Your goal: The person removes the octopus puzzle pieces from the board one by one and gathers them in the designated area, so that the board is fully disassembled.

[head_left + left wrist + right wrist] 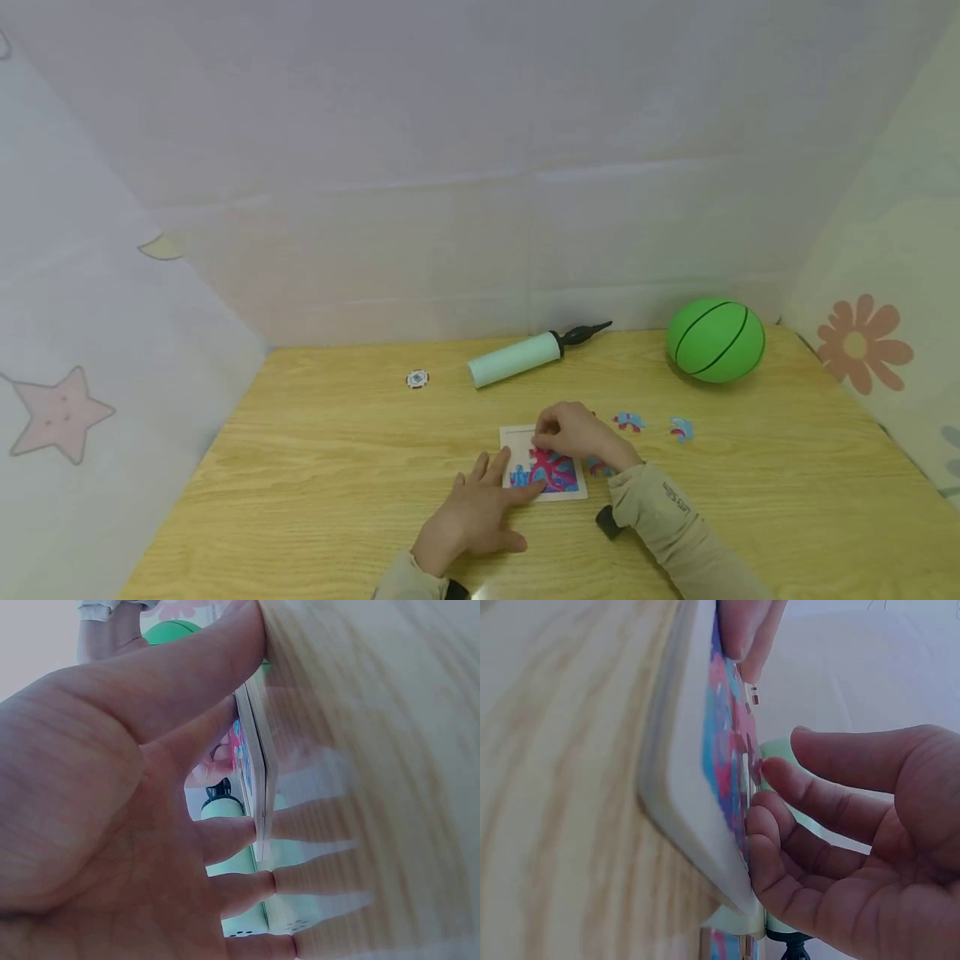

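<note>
A small jigsaw puzzle (556, 472) in pink, blue and purple lies partly filled in a white puzzle frame (582, 493). My left hand (477, 510) is spread at the frame's lower left. Its index finger reaches over the bottom border onto the picture, and other fingertips stand along the left edge. Over the upper part bends my right hand (576, 432), with its index fingertip on a pink puzzle piece (754, 771) in the right wrist view. The thumb stands apart from that finger, and the other fingers curl against the frame's side.
Loose puzzle pieces (629, 421) lie right of the frame, one (682, 429) farther out. Behind are a mint-green hand pump (516, 360) with a black nozzle and a green ball (716, 340). A poker chip (417, 379) sits at the back left of the wooden table (300, 483).
</note>
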Tool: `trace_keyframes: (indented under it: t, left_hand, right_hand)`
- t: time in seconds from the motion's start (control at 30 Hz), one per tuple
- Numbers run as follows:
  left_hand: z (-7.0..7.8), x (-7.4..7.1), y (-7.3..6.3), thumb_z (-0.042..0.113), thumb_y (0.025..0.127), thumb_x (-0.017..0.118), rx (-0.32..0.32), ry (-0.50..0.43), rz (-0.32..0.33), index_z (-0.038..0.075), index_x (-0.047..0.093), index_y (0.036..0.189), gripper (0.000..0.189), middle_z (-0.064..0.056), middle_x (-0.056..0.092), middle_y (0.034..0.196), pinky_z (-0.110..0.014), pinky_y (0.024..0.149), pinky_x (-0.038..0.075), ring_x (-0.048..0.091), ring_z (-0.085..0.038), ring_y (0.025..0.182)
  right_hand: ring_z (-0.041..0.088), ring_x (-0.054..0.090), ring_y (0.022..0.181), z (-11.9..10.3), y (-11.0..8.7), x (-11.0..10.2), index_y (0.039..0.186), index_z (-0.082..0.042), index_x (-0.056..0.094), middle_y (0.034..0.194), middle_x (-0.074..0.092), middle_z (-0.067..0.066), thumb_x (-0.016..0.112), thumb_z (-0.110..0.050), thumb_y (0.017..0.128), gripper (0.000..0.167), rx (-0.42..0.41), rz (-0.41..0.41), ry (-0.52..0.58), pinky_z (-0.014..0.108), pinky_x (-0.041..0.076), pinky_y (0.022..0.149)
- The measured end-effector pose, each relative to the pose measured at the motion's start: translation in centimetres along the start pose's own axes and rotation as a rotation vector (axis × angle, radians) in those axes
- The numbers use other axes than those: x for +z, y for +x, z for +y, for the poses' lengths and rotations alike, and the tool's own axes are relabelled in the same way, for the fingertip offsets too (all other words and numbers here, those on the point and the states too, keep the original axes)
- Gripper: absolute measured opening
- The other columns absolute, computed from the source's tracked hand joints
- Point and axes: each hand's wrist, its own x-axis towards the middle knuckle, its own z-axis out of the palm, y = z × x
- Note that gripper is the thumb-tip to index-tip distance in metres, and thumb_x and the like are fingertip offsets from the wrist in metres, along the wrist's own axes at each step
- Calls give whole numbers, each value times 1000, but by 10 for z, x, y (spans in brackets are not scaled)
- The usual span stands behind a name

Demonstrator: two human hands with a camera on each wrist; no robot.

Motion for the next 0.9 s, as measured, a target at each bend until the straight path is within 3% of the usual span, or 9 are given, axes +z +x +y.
trace_keyframes:
  t: [0.27,0.5,0.7,0.9]
  left_hand:
    - [0,0,0,46,81,73,3,11,12,44,46,140,66,-18,17,157,-69,99,29,18,-48,139]
    - [1,0,0,47,80,73,1,18,12,44,46,141,66,-18,17,157,-69,99,29,19,-48,139]
    - [1,0,0,47,80,72,1,17,15,45,45,141,66,-18,17,157,-68,99,29,19,-47,139]
    - [0,1,0,46,80,73,-2,-1,16,45,46,140,66,-18,17,157,-69,99,29,18,-48,139]
  right_hand:
    - [6,53,64,1,0,0,79,-12,65,71,60,-8,69,-11,87,9,-31,25,-13,25,45,62]
    - [5,56,63,-1,0,1,82,-8,61,72,62,-5,72,-6,84,11,-80,-5,61,22,47,59]
    - [11,57,67,-2,-1,3,87,-6,62,77,61,-2,69,-5,86,7,-52,-64,165,25,49,58]
    - [18,63,74,3,-7,-2,95,1,62,84,61,5,67,-7,89,12,23,-71,391,33,54,65]
